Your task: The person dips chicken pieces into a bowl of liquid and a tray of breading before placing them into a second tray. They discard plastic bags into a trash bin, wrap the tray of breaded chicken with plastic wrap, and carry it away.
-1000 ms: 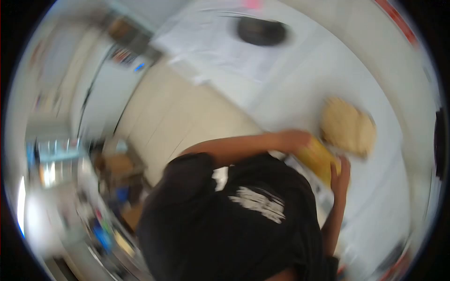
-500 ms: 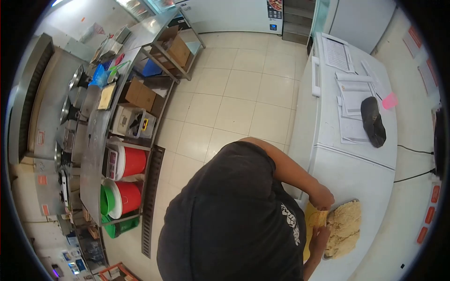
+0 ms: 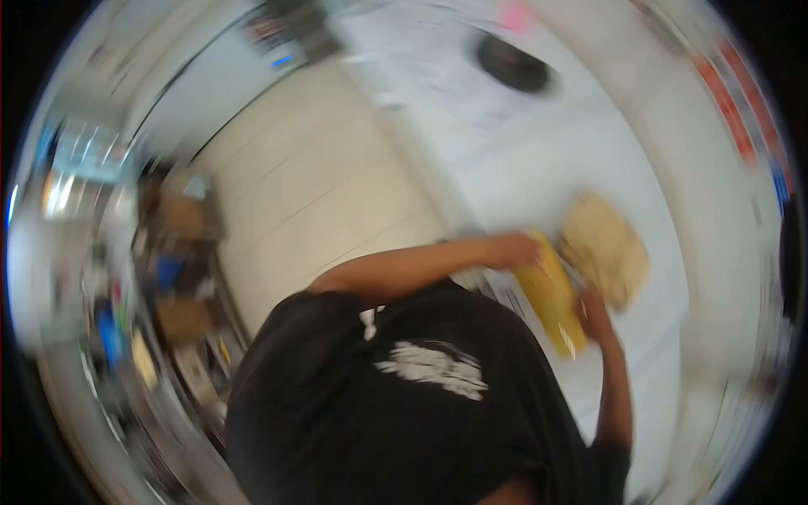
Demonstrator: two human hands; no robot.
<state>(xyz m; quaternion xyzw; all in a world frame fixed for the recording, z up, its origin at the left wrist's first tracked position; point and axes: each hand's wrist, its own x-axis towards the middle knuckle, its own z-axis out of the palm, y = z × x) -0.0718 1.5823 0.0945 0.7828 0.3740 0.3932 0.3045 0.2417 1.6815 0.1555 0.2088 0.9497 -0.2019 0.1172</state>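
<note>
A glossy yellow packet [image 3: 551, 305], plastic-looking, lies slantwise before me on the white worktop. My left hand [image 3: 512, 250] has its fingers closed at the packet's far left end. Along its right edge, my right hand [image 3: 594, 315] holds it with bent fingers, though blur softens the detail. Just beyond the packet and close to my right hand is a pale tan, dough-like mass [image 3: 608, 246] with a rough surface. A thin grey edge shows between the mass and the packet, partly hidden.
A dark, soft-looking object [image 3: 512, 64] and white papers [image 3: 438, 59] lie farther along the white worktop [image 3: 539, 160], with a pink item [image 3: 515, 15] behind them. Tiled floor [image 3: 311, 177] runs to the left. Metal shelving with boxes [image 3: 185, 320] stands at far left.
The view has swung round toward the worktop and blurred. My hands were close together at the yellow packet; now they are apart, and more of the packet shows between them.
</note>
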